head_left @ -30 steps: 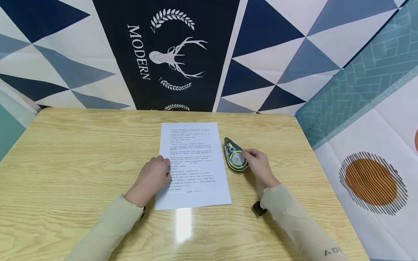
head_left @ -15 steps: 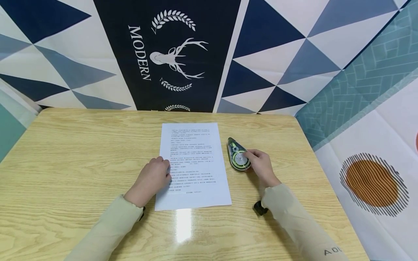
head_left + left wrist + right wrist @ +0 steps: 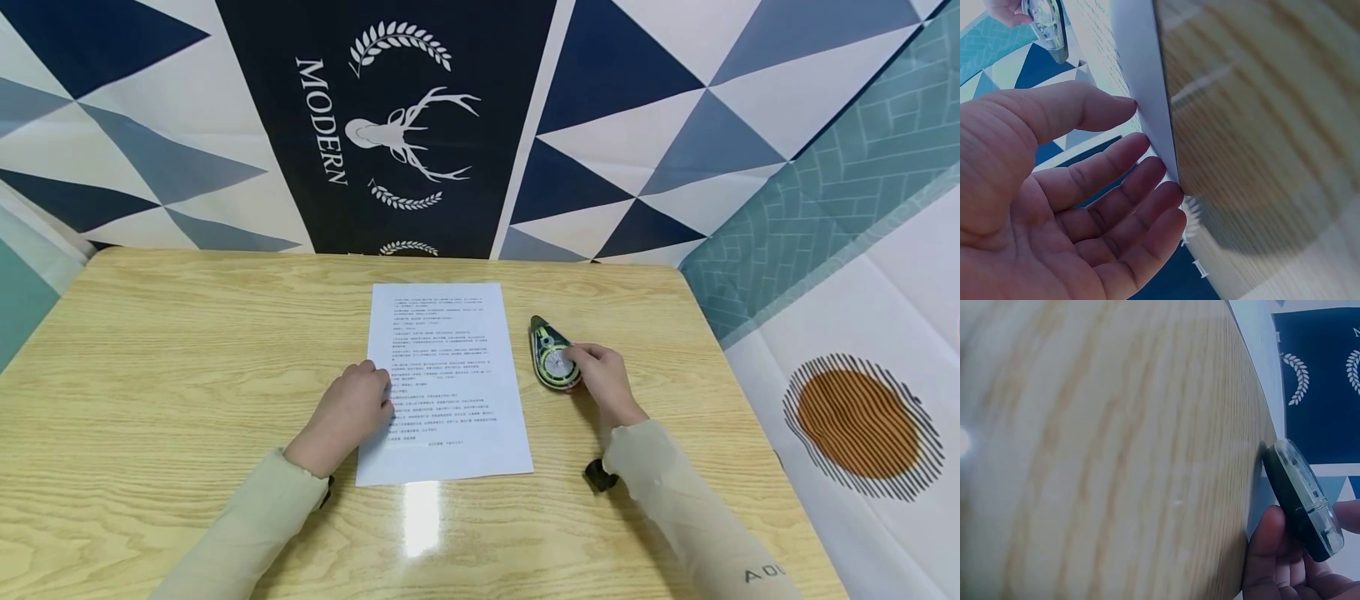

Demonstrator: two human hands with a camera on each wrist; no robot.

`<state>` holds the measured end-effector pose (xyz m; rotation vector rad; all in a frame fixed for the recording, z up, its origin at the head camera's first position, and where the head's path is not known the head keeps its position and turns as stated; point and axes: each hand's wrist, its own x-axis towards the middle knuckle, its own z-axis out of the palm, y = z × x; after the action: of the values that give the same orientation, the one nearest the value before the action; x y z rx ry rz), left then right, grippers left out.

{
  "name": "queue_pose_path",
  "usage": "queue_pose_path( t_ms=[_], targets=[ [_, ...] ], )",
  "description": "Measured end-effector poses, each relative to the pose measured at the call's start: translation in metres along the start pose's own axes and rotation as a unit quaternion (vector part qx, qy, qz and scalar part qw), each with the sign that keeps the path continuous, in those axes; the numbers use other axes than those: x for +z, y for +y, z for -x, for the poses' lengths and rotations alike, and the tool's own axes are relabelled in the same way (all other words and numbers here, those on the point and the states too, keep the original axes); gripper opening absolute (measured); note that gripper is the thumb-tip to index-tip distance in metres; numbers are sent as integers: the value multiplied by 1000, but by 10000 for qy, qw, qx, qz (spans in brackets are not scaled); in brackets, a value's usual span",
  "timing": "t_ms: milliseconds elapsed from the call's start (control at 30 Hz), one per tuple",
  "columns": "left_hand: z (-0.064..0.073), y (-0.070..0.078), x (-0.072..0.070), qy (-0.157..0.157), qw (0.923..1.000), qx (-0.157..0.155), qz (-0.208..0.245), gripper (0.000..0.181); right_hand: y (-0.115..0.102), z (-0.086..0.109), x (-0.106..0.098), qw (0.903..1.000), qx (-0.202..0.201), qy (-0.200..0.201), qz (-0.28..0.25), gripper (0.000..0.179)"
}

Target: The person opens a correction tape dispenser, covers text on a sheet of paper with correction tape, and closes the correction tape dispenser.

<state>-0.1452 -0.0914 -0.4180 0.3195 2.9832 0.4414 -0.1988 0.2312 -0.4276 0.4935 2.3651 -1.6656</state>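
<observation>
A white printed sheet of paper [image 3: 450, 367] lies flat on the table. My left hand [image 3: 347, 417] rests at its left edge. In the left wrist view the left hand's relaxed fingertips [image 3: 1159, 187] touch the paper along its edge, with nothing gripped. To the right of the sheet, my right hand [image 3: 606, 385] holds a green and black correction tape dispenser [image 3: 553, 358] by its wide end, narrow tip towards the far side. In the right wrist view the dispenser [image 3: 1304, 500] is pinched between thumb and fingers, close to the table; whether it touches cannot be told.
The wood-grain table [image 3: 187, 358] extends to both sides of the sheet. A patterned wall covering [image 3: 408, 133] stands behind its far edge, and another printed sheet with an orange circle [image 3: 855, 423] hangs to the right. A small black object [image 3: 600, 476] is by the right sleeve.
The right hand has shifted slightly to the right with the correction tape dispenser, away from the paper's right edge. The left hand and the paper have stayed in place.
</observation>
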Motion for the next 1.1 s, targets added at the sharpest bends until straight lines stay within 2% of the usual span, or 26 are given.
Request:
queue_pose_path(
  t_ms=[200, 533, 900, 1100],
  targets=[
    [0, 0, 0, 12, 10000, -13, 36, 10, 0, -2, -3, 9997, 74, 42, 212, 44],
    [0, -1, 0, 33, 10000, 6, 16, 9, -1, -3, -8, 9995, 130, -9, 275, 45],
    [1, -3, 1, 6, 10000, -1, 34, 8, -4, -1, -10, 9930, 366, -41, 1122, 50],
    [1, -2, 1, 20, 10000, 11, 48, 8, -3, 0, -13, 9915, 188, -1, 1289, 50]
  ],
)
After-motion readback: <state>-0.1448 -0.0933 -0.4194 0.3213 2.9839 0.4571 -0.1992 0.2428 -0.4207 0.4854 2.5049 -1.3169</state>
